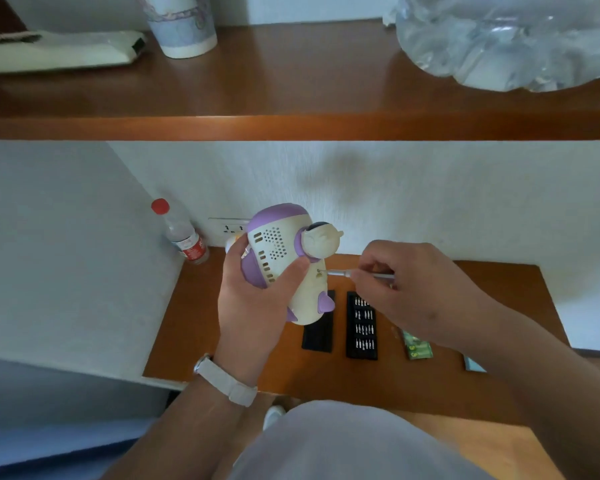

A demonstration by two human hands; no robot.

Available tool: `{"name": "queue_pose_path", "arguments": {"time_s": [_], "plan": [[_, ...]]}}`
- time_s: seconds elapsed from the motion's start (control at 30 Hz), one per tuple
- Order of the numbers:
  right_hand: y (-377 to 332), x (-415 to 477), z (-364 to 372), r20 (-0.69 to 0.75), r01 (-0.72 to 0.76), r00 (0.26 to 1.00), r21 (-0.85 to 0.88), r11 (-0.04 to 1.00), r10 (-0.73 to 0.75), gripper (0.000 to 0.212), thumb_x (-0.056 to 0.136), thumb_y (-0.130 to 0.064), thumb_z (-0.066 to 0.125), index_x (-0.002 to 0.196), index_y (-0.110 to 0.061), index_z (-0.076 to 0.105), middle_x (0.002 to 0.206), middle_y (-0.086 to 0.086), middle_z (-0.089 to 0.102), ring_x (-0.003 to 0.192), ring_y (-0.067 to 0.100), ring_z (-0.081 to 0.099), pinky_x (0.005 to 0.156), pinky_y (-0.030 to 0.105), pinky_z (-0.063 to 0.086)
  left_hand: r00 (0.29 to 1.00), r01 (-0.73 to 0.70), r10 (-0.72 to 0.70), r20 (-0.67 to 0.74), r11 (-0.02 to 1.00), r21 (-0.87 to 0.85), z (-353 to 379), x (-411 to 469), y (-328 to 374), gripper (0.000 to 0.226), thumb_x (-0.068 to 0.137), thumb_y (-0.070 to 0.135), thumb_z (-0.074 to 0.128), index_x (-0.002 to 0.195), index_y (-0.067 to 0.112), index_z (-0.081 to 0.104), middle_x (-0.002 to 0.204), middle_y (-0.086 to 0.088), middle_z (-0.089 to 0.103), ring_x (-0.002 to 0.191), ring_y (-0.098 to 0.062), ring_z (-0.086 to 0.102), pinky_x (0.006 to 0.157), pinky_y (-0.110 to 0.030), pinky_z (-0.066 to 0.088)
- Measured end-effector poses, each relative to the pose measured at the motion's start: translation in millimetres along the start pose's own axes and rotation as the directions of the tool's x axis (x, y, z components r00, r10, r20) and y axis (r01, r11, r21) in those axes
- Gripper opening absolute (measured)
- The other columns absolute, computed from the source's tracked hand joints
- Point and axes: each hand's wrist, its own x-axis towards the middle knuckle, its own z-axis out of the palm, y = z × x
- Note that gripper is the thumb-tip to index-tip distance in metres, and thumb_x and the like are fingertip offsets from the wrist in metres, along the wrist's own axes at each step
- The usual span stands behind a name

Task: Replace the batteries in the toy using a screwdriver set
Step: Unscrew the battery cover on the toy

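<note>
Your left hand (253,299) gripped the toy (284,265); your right hand (406,285) pinched the screwdriver (340,273), shaft level, tip pointing left into it.

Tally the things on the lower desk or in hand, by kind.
toy, in the left hand: 1
screwdriver, in the right hand: 1
black case halves, bit tray and lid: 2
green battery pack: 1
water bottle: 1
light blue item, partly hidden: 1
Total: 7
</note>
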Motion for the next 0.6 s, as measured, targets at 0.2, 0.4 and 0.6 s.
{"name": "queue_pose_path", "arguments": {"time_s": [0.2,0.4,0.6], "plan": [[0.7,1.9,30.5,-0.023,-0.065,0.997,0.289,0.955,0.075,0.022,0.090,-0.048,0.047,0.078,-0.032,0.055,0.064,-0.008,0.057,0.047,0.003,0.046,0.046,0.018,0.039,0.999,0.047,-0.047,0.014,0.999,-0.007,-21.1,20.4,-16.6,0.062,0.057,0.064,0.077,0.109,0.058,0.044,0.093,0.045,0.059,0.090,0.022,0.059,0.052,-0.006,0.049],[25.3,9.5,87.2,0.211,-0.314,0.948,0.487,0.815,0.239,0.021,0.093,-0.051,0.045,0.081,-0.038,0.057,0.062,-0.007,0.048,0.055,0.011,0.044,0.052,0.027,0.039,0.993,0.121,-0.121,0.001,0.993,0.003,-45.2,35.1,-46.1,0.075,0.060,0.063,0.077,0.125,0.047,0.043,0.094,0.045,0.058,0.093,0.023,0.057,0.053,-0.006,0.049],[54.4,24.3,149.9,0.278,-0.523,0.851,0.537,0.662,0.446,0.021,0.101,-0.039,0.050,0.089,-0.025,0.061,0.062,-0.002,0.048,0.056,0.019,0.043,0.052,0.034,0.035,0.978,0.210,-0.210,0.006,0.977,0.046,-62.8,43.2,-71.9,0.077,0.060,0.067,0.074,0.127,0.048,0.041,0.093,0.040,0.058,0.094,0.004,0.064,0.054,-0.006,0.049]]}}
